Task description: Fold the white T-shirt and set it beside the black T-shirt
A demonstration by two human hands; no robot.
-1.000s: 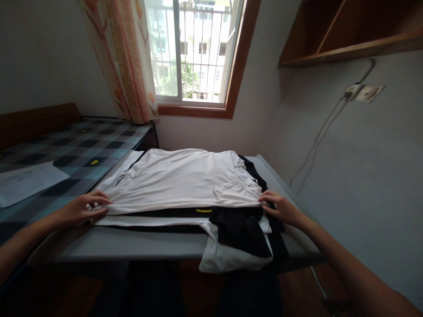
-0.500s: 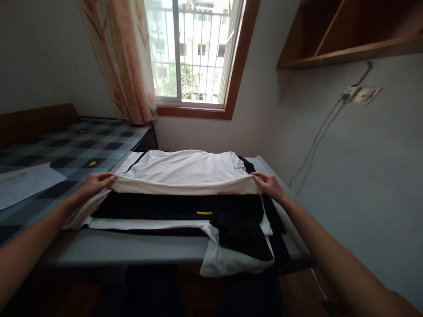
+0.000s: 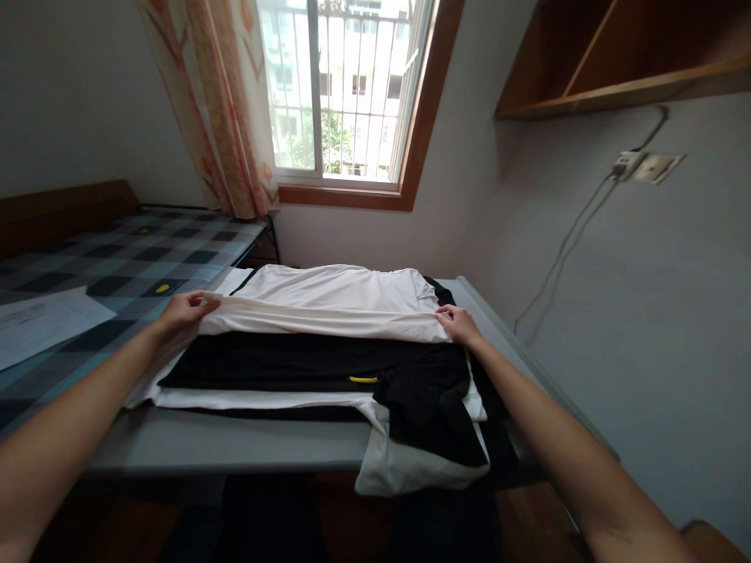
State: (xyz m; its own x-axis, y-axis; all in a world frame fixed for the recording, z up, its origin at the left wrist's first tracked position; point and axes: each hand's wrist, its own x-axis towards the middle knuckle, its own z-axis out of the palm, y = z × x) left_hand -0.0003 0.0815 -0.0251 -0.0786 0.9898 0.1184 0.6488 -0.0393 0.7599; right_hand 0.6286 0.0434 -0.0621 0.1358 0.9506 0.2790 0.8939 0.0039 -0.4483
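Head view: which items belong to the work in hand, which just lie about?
In hand: white T-shirt, edge pinched by left hand and right hand; black garment under it.
Lying about: paper sheet, checked bedcover, curtain, wall socket.

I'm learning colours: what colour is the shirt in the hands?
The shirt is white, best seen in the head view.

Black shirt [image 3: 293,363]: far part was hidden under white shirt [image 3: 334,293]. Paper [image 3: 41,324] cut by left edge, print unreadable. Shelf [image 3: 622,87] cropped top-right.
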